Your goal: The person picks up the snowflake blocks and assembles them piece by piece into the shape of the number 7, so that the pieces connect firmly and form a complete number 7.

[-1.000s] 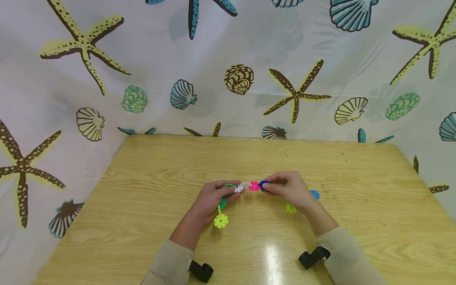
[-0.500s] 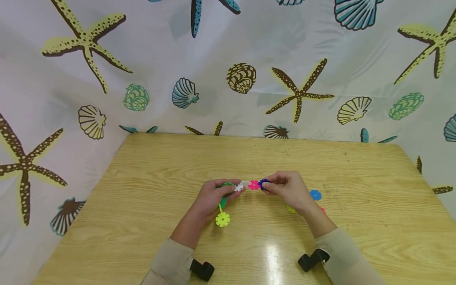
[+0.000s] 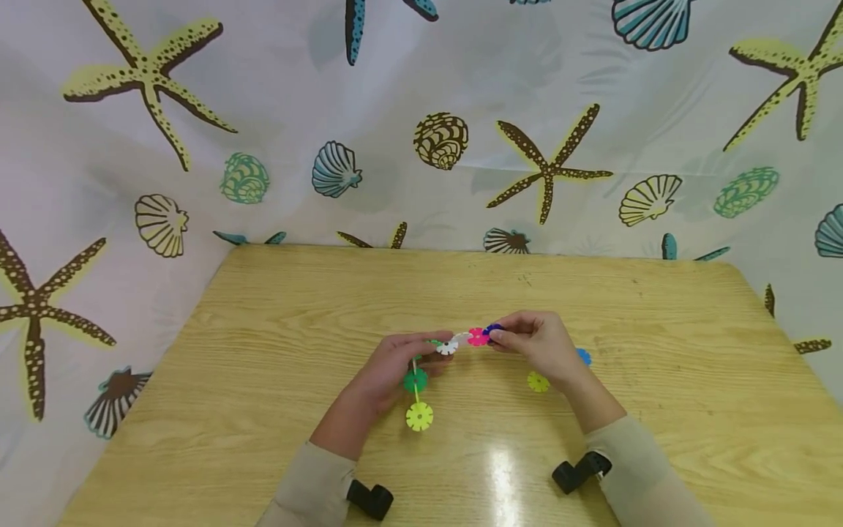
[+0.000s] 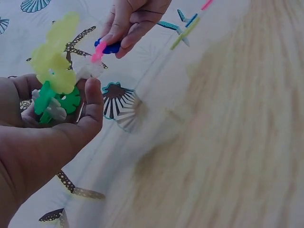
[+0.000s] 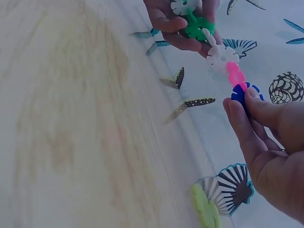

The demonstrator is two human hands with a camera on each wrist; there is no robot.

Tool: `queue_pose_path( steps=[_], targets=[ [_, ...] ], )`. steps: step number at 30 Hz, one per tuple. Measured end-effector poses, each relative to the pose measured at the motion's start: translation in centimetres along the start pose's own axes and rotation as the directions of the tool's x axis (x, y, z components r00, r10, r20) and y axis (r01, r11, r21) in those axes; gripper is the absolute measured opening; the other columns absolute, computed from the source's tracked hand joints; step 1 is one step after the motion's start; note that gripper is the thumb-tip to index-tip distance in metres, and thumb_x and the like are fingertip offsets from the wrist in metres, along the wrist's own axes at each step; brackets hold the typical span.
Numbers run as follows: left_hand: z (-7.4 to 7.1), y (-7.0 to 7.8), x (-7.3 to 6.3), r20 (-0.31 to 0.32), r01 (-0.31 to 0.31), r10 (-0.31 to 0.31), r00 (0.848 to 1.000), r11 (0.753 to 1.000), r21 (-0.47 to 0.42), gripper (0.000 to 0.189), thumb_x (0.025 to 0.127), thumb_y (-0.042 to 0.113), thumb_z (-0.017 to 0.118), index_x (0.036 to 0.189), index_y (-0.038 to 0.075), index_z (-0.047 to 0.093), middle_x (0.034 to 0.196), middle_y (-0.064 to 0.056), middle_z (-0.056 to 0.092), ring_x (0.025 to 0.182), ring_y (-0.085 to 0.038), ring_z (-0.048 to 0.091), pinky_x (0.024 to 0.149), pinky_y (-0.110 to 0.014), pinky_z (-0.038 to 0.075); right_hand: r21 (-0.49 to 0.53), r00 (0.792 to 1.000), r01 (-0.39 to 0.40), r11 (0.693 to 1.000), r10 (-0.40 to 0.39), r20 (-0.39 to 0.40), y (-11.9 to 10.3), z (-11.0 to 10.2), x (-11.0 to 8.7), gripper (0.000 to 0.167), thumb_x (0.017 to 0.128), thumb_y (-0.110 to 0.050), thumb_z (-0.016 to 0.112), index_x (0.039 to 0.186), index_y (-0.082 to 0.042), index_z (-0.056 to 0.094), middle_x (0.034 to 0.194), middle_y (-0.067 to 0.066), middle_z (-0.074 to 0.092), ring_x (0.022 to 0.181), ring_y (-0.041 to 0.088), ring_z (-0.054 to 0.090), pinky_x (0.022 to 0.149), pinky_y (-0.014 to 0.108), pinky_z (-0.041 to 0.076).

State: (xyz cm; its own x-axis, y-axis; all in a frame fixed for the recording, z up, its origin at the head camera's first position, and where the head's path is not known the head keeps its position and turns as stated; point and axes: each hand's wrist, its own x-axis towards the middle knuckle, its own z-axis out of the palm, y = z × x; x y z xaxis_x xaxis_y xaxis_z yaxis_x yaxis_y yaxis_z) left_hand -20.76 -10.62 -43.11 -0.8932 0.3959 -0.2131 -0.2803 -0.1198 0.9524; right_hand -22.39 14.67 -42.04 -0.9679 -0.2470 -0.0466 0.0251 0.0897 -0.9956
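A chain of notched plastic discs stretches between my two hands above the table. My left hand (image 3: pixel 402 366) grips its white disc (image 3: pixel 448 347) and green part between thumb and fingers. From that hand a green disc (image 3: pixel 415 380) and a yellow disc (image 3: pixel 419 416) hang down. Toward the right the chain runs through another white disc (image 5: pixel 222 58) and a pink disc (image 3: pixel 478 337) to a dark blue disc (image 5: pixel 239 94). My right hand (image 3: pixel 543 348) pinches this dark blue disc between thumb and fingertips, which partly hide it.
Beside my right wrist lie a yellow-green disc (image 3: pixel 538 381) and a light blue disc (image 3: pixel 583 356), partly behind the arm. The wooden table (image 3: pixel 296 293) meets a shell-patterned cloth (image 3: pixel 388 197) at its back edge. Black wrist mounts (image 3: pixel 370 500) stick out from both sleeves.
The hanging green and yellow discs have swung slightly down and right, showing more of the green one. My right hand has risen a little with the dark blue and pink discs.
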Motion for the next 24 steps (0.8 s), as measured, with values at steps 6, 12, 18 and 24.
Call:
queue_pose_path(
  steps=[6,12,18,24],
  targets=[
    [-0.9,0.2,-0.2,0.119,0.025,-0.023,0.993,1.000,-0.013,0.040,0.101,0.003,0.048,0.139,-0.009,0.053,0.143,-0.024,0.054,0.113,-0.019,0.067,0.100,-0.031,0.056,0.042,0.997,-0.040,0.998,0.038,0.063,-0.1,-0.7,0.0,0.024,0.093,0.002,0.065,0.113,0.017,0.064,0.094,0.005,0.074,0.086,0.013,0.075,0.088,0.040,0.060],
    [-1.5,0.0,-0.4,0.232,0.071,-0.040,0.972,0.989,-0.130,0.046,0.097,-0.003,0.052,0.143,-0.005,0.049,0.154,-0.023,0.041,0.117,-0.026,0.067,0.105,-0.040,0.052,0.038,0.992,-0.051,0.998,0.046,0.116,-0.7,-0.4,-0.2,0.026,0.093,0.001,0.067,0.114,0.016,0.064,0.101,0.008,0.071,0.089,0.018,0.075,0.089,0.041,0.060],
    [-1.6,0.0,-0.7,0.350,0.080,-0.022,0.936,0.985,-0.153,0.049,0.099,-0.003,0.048,0.147,0.001,0.047,0.156,-0.018,0.040,0.127,-0.029,0.061,0.105,-0.043,0.052,-0.011,0.988,-0.042,0.999,0.043,0.148,-0.7,0.2,-0.4,0.023,0.093,-0.004,0.068,0.111,0.011,0.068,0.104,0.009,0.068,0.092,0.025,0.075,0.089,0.043,0.060],
    [-1.3,0.1,-0.8,0.438,0.090,-0.030,0.898,0.989,-0.116,0.053,0.100,0.005,0.052,0.152,0.001,0.039,0.158,-0.018,0.038,0.130,-0.022,0.059,0.103,-0.034,0.053,-0.089,0.989,-0.027,0.996,0.039,0.139,-0.6,0.7,-0.4,0.024,0.091,-0.011,0.073,0.110,0.004,0.073,0.101,0.009,0.071,0.092,0.029,0.074,0.084,0.040,0.063]
  ],
)
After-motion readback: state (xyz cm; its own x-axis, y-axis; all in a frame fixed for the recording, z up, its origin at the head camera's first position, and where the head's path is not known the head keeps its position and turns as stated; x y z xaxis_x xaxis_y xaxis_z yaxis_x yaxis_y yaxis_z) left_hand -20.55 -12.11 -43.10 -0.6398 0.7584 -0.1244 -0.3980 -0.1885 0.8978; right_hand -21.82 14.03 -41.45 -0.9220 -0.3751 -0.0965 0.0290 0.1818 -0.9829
